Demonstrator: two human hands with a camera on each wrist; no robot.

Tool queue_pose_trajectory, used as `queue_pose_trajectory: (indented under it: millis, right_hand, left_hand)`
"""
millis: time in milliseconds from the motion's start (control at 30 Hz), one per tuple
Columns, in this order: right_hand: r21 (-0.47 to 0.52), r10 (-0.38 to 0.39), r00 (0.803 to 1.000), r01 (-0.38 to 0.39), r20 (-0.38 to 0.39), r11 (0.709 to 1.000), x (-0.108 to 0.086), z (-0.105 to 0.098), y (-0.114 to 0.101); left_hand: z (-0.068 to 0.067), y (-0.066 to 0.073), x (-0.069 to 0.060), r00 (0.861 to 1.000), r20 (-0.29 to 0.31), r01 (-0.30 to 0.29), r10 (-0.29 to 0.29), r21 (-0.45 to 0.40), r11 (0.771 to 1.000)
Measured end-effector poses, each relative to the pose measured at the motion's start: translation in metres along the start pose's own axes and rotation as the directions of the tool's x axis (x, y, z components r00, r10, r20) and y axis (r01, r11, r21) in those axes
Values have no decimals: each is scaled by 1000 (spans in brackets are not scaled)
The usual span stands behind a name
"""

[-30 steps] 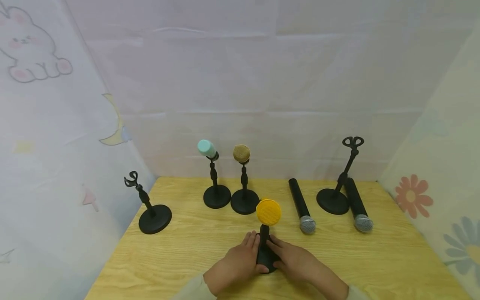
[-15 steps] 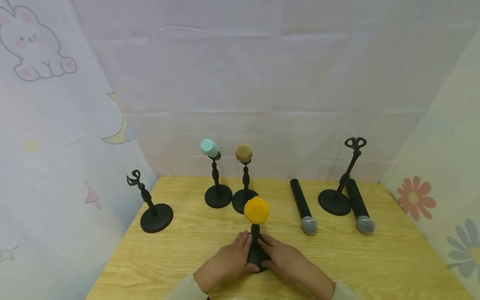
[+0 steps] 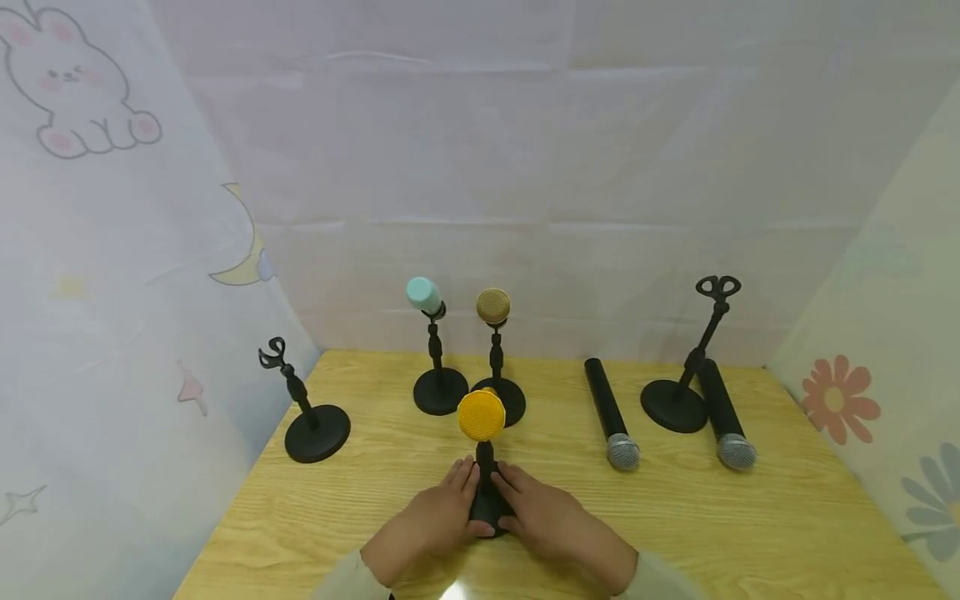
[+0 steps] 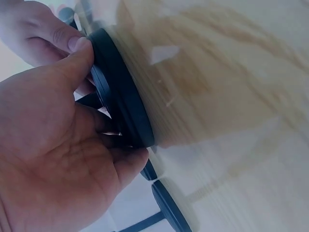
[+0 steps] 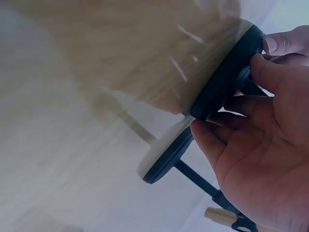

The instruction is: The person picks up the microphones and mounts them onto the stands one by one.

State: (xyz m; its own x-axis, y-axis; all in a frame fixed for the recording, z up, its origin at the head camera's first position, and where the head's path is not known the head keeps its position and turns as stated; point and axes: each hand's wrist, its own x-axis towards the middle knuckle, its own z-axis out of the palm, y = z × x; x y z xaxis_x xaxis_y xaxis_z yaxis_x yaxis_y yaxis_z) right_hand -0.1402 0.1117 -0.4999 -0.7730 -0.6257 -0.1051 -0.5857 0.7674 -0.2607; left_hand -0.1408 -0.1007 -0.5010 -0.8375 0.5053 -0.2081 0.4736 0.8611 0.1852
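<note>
A microphone with a yellow round head (image 3: 482, 415) is mounted on a black desktop stand (image 3: 487, 496), near the front of the table. My left hand (image 3: 444, 510) holds the left side of the stand's round base, and my right hand (image 3: 546, 515) holds the right side. In the left wrist view, thumb and fingers grip the rim of the base (image 4: 126, 92), with the right hand's thumb close by. The right wrist view has the right thumb and fingers at the edge of the same base (image 5: 226, 77). The hands partly hide the base.
Behind stand a mint-green microphone (image 3: 424, 294) and a gold microphone (image 3: 492, 307), both on black stands. A stand with a bare clip (image 3: 315, 429) is at left, another (image 3: 675, 404) at right. Two black microphones with silver heads (image 3: 611, 412) (image 3: 723, 412) lie on the wooden table (image 3: 360, 500).
Both hands have slid the yellow microphone's stand to the left, so it now stands in front of the gold microphone's stand. The head view has shifted slightly.
</note>
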Motion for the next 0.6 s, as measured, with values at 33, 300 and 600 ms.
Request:
queue_pose_trajectory:
  millis: [33, 300, 600]
  right_hand:
    - [-7, 1, 1000, -1, 4, 1000, 2, 0, -1]
    - [-75, -33, 999, 32, -5, 997, 16, -4, -12]
    - [-99, -51, 999, 49, -14, 994, 32, -6, -22]
  left_hand:
    - [0, -2, -1, 1000, 1, 3, -3, 1, 1000]
    - [-1, -19, -4, 1000, -12, 25, -25, -19, 1000]
    - [-4, -35, -11, 999, -33, 31, -33, -65, 997]
